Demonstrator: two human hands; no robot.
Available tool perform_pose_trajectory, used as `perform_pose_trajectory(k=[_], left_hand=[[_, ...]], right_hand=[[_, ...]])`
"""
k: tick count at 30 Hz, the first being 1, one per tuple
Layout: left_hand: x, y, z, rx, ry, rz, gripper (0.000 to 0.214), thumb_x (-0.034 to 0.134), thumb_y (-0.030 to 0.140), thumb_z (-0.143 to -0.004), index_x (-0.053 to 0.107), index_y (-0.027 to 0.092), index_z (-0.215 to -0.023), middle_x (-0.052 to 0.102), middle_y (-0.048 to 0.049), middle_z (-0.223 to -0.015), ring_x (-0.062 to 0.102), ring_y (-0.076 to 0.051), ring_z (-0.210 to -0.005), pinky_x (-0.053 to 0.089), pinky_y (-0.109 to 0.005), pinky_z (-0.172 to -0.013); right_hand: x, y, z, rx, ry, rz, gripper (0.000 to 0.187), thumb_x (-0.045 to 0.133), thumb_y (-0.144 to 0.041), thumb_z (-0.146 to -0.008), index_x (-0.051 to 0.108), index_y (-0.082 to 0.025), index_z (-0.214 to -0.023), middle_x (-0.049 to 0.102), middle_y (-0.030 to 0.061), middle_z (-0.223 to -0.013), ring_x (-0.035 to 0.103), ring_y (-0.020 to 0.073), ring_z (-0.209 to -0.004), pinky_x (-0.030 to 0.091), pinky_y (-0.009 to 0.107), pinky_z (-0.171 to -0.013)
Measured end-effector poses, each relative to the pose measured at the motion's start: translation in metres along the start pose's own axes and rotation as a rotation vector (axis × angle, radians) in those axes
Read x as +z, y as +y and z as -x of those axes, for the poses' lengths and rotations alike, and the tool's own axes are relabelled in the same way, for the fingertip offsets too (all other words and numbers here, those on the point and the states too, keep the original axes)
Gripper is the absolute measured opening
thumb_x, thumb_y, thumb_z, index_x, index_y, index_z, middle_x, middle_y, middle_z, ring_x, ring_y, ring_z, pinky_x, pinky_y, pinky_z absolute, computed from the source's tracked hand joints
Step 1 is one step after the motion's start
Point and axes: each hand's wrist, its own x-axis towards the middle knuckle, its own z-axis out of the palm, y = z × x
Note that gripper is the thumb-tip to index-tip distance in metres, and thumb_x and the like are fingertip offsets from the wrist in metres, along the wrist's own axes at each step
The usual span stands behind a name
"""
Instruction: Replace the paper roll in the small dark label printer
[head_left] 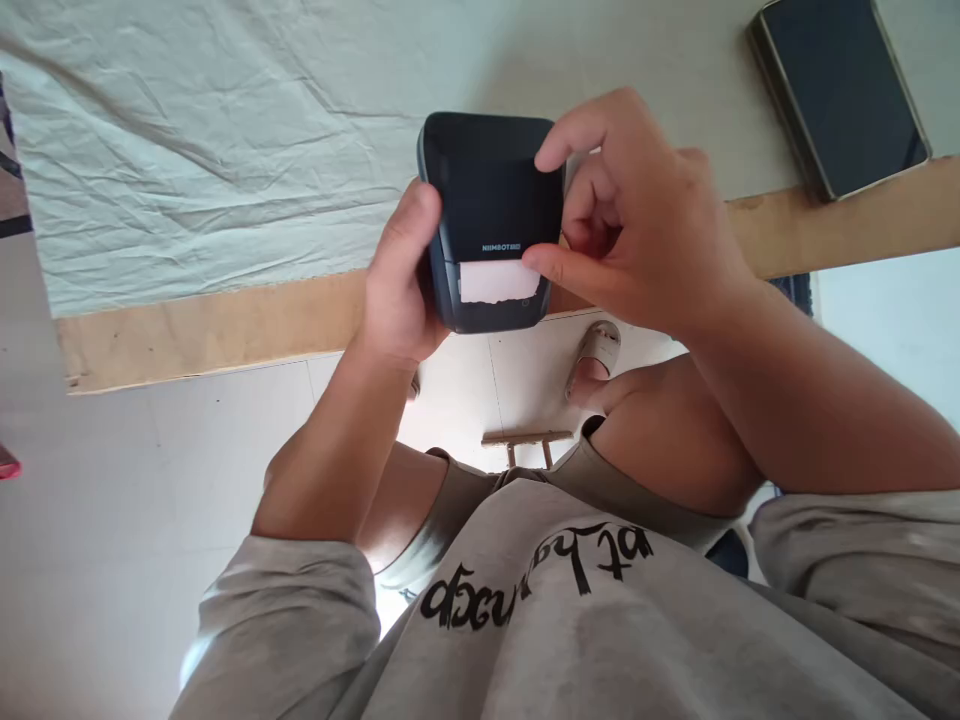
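A dark label printer (pixel 491 190) marked NIIMBOT is held up over the table edge. A strip of white label paper (pixel 495 281) with a ragged lower edge shows in the slot near its bottom end. My left hand (pixel 401 275) is closed around the printer's left side, thumb along the edge, other fingers hidden behind it. At the right side, my right hand (pixel 637 210) has its index fingertip on the upper right of the lid and its thumb tip by the right end of the paper. Its remaining fingers are curled against the printer's right edge.
A smartphone-like dark device (pixel 844 95) lies at the table's right front. Crumpled pale cloth (pixel 210 150) covers the tabletop, which has a wooden front edge (pixel 217 325). Below are my legs and a small wooden frame (pixel 527 440) on the tiled floor (pixel 150 480).
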Motion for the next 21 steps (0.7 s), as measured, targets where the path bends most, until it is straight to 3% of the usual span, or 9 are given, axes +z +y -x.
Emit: perform_pose_trajectory(k=[2,7,11,16,21], left_hand=[[-0.004,-0.001,-0.002,-0.034,-0.040,0.023,0.036,0.035,0.045,-0.087,0.059,0.019,-0.086,0.064,-0.0047,-0.089,0.049,-0.028,-0.113,0.043,-0.042,-0.093],[-0.016,-0.003,-0.004,-0.037,-0.017,-0.008,0.035,0.037,0.049,-0.086,0.061,0.023,-0.080,0.064,-0.0028,-0.087,0.047,-0.028,-0.113,0.040,-0.042,-0.094],[-0.014,-0.001,-0.004,-0.035,-0.018,-0.030,0.032,0.038,0.046,-0.087,0.061,0.025,-0.079,0.064,-0.0026,-0.079,0.042,-0.028,-0.117,0.037,-0.041,-0.094],[-0.011,0.001,-0.003,-0.066,0.025,-0.034,0.022,0.044,0.042,-0.084,0.058,0.028,-0.074,0.060,-0.0032,-0.067,0.040,-0.030,-0.116,0.038,-0.041,-0.088],[-0.010,0.000,-0.004,-0.068,0.012,0.013,0.026,0.044,0.044,-0.084,0.059,0.024,-0.077,0.060,-0.0025,-0.072,0.047,-0.027,-0.108,0.042,-0.037,-0.085]], right_hand=[[-0.001,0.000,0.000,0.018,0.001,-0.065,0.042,0.057,-0.027,-0.074,0.042,-0.021,-0.112,0.048,-0.0058,-0.064,0.038,0.0059,-0.055,0.029,0.020,-0.060],[0.000,0.003,-0.001,0.036,-0.010,-0.117,0.043,0.058,-0.027,-0.074,0.041,-0.023,-0.113,0.049,-0.0054,-0.065,0.037,0.0068,-0.056,0.028,0.020,-0.059],[0.001,0.003,-0.001,0.028,-0.015,-0.042,0.045,0.059,-0.029,-0.074,0.040,-0.019,-0.113,0.048,-0.0054,-0.064,0.038,0.0060,-0.053,0.029,0.020,-0.057],[0.001,0.004,0.000,-0.019,-0.008,-0.106,0.046,0.059,-0.026,-0.073,0.039,-0.021,-0.114,0.046,-0.0055,-0.064,0.037,0.0059,-0.053,0.029,0.020,-0.056],[-0.002,-0.002,0.001,0.087,0.033,-0.120,0.048,0.062,-0.024,-0.068,0.043,-0.020,-0.112,0.048,-0.0066,-0.062,0.037,0.0048,-0.053,0.029,0.019,-0.057]])
